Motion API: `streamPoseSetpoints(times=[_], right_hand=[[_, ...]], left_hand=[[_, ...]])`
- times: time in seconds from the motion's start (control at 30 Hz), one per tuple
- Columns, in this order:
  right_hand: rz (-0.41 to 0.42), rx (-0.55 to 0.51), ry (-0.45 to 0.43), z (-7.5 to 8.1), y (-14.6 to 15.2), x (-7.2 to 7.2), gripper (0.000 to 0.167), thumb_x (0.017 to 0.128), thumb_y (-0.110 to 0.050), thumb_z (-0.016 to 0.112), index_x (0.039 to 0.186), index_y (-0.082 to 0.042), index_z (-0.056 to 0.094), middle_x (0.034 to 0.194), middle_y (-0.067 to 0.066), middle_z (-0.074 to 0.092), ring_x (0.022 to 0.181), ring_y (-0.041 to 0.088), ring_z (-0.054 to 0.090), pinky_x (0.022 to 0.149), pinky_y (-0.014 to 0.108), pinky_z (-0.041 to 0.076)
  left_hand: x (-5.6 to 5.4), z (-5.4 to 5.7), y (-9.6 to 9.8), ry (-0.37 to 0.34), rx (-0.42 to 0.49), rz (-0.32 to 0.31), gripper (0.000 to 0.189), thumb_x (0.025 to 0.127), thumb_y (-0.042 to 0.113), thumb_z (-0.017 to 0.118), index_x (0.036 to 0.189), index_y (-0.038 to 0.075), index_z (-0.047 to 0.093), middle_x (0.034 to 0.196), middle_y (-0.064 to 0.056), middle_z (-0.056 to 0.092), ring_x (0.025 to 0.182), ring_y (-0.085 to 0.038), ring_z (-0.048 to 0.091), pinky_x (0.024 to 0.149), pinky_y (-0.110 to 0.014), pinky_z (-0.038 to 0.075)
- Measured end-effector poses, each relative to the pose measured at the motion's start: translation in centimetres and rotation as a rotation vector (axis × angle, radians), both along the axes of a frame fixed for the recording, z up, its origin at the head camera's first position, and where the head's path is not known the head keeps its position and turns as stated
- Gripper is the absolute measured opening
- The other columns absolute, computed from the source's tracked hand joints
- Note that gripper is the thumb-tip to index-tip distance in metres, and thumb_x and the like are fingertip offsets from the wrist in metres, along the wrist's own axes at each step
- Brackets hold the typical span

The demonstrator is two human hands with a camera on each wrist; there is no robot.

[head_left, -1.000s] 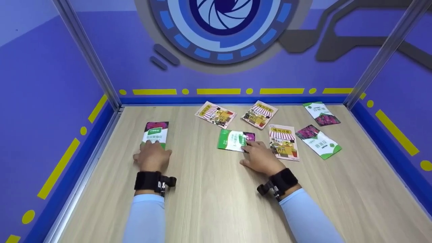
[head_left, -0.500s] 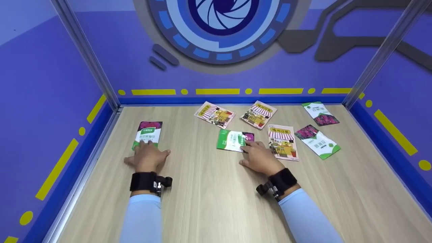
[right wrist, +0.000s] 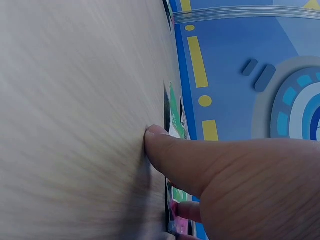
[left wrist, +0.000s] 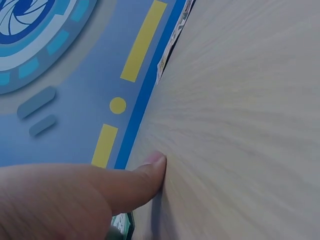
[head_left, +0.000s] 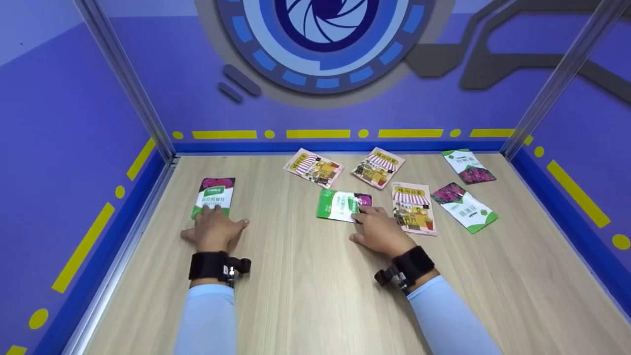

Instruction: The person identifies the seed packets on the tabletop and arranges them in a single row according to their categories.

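Observation:
My left hand (head_left: 215,230) rests its fingertips on the lower end of a flower seed packet (head_left: 215,194), which lies flat at the table's left with its magenta bloom picture away from me. The left thumb (left wrist: 142,177) is stretched out to the side over the wood. Near the middle, my right hand (head_left: 383,231) has its fingertips on the bloom end of a second green-and-white seed packet (head_left: 337,205), lying sideways. In the right wrist view, that packet (right wrist: 174,110) shows edge-on behind the extended thumb (right wrist: 175,152). The fingertips' undersides are hidden in the head view.
Pink-and-yellow shop-print packets lie at the back (head_left: 314,167), further right (head_left: 378,167) and beside my right hand (head_left: 414,208). Two green-and-white flower packets lie at the right, one rearward (head_left: 469,166) and one nearer (head_left: 465,207). Purple walls (head_left: 315,116) enclose the wooden table (head_left: 296,296).
My left hand has slid its packet to the left across the table, then nearly stopped. The right hand and its packet stay in place.

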State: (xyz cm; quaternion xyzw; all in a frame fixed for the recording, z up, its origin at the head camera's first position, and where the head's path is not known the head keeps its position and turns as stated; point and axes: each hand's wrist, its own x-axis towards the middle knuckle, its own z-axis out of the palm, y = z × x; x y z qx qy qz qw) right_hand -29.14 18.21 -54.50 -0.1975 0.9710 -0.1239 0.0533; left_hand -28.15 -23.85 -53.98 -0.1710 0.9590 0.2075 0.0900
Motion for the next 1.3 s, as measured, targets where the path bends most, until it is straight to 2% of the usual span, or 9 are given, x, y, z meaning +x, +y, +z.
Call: streamPoseSetpoints(times=[0.27, 0.37, 0.57, 0.67, 0.77, 0.87, 0.97, 1.1, 1.3], right_hand=[[-0.008, 0.001, -0.007, -0.1, 0.2, -0.2, 0.064, 0.104, -0.04, 0.083, 0.156, -0.006, 0.068, 0.175, 0.023, 0.051, 0.157, 0.053, 0.051, 0.124, 0.072, 0.048], [-0.017, -0.038, -0.019, 0.0, 0.3, -0.2, 0.06, 0.102, -0.038, 0.086, 0.152, -0.006, 0.072, 0.169, 0.021, 0.058, 0.156, 0.05, 0.053, 0.127, 0.068, 0.048], [0.066, -0.15, -0.008, 0.2, 0.3, -0.2, 0.037, 0.097, -0.026, 0.092, 0.128, -0.005, 0.084, 0.138, 0.016, 0.08, 0.14, 0.041, 0.069, 0.125, 0.057, 0.052], [0.143, -0.193, -0.009, 0.1, 0.2, -0.2, 0.027, 0.097, -0.022, 0.091, 0.118, -0.006, 0.087, 0.139, 0.015, 0.081, 0.137, 0.04, 0.072, 0.125, 0.056, 0.053], [0.165, -0.229, -0.04, 0.3, 0.0, 0.0, 0.022, 0.099, -0.022, 0.088, 0.116, -0.009, 0.089, 0.151, 0.013, 0.076, 0.145, 0.042, 0.067, 0.129, 0.057, 0.049], [0.161, -0.25, -0.073, 0.4, 0.1, 0.0, 0.019, 0.102, -0.022, 0.086, 0.117, -0.011, 0.089, 0.156, 0.009, 0.073, 0.153, 0.046, 0.061, 0.133, 0.059, 0.044], [0.174, -0.254, -0.076, 0.3, 0.2, -0.1, 0.015, 0.101, -0.019, 0.085, 0.113, -0.011, 0.09, 0.152, 0.008, 0.074, 0.156, 0.049, 0.058, 0.135, 0.059, 0.04], [0.179, -0.243, -0.043, 0.2, 0.0, -0.1, 0.008, 0.1, -0.013, 0.085, 0.104, -0.01, 0.091, 0.142, 0.009, 0.079, 0.153, 0.05, 0.06, 0.133, 0.061, 0.044], [0.141, -0.264, -0.042, 0.0, -0.1, -0.1, 0.008, 0.098, -0.006, 0.084, 0.101, -0.01, 0.09, 0.138, 0.01, 0.081, 0.153, 0.05, 0.06, 0.132, 0.06, 0.045]], left_hand=[[-0.1, 0.3, 1.5, 0.117, -0.014, 0.017, 0.104, 0.102, 0.053, 0.079, 0.176, -0.002, 0.032, 0.183, -0.042, 0.013, 0.171, -0.065, 0.005, 0.122, -0.099, 0.0], [-0.4, 0.4, 2.4, 0.161, -0.004, -0.032, 0.098, 0.102, 0.047, 0.081, 0.175, -0.001, 0.036, 0.18, -0.041, 0.023, 0.169, -0.064, 0.017, 0.125, -0.097, 0.008], [-0.9, 1.5, 4.8, 0.168, 0.118, -0.247, 0.075, 0.106, 0.039, 0.079, 0.168, 0.006, 0.054, 0.165, -0.028, 0.055, 0.153, -0.05, 0.054, 0.126, -0.071, 0.045], [-0.6, 1.8, 6.5, 0.16, 0.164, -0.347, 0.062, 0.108, 0.034, 0.078, 0.164, 0.013, 0.061, 0.164, -0.019, 0.061, 0.151, -0.042, 0.06, 0.126, -0.061, 0.05], [-0.2, 1.7, 8.7, 0.16, 0.184, -0.48, 0.05, 0.106, 0.024, 0.078, 0.155, 0.017, 0.07, 0.154, -0.012, 0.069, 0.144, -0.035, 0.066, 0.124, -0.056, 0.053], [0.1, 1.5, 11.3, 0.175, 0.151, -0.63, 0.041, 0.104, 0.014, 0.077, 0.146, 0.017, 0.078, 0.141, -0.005, 0.074, 0.137, -0.029, 0.067, 0.12, -0.052, 0.056], [0.5, 1.3, 13.4, 0.22, 0.09, -0.739, 0.038, 0.106, 0.009, 0.074, 0.143, 0.018, 0.08, 0.138, -0.002, 0.074, 0.137, -0.026, 0.067, 0.12, -0.052, 0.056], [1.1, 1.0, 15.0, 0.248, 0.031, -0.827, 0.039, 0.109, 0.012, 0.075, 0.146, 0.022, 0.079, 0.15, 0.0, 0.072, 0.148, -0.026, 0.063, 0.124, -0.056, 0.052], [1.3, 0.4, 16.5, 0.229, -0.04, -0.866, 0.037, 0.108, 0.026, 0.08, 0.145, 0.026, 0.08, 0.156, 0.0, 0.071, 0.15, -0.025, 0.062, 0.124, -0.057, 0.051]])
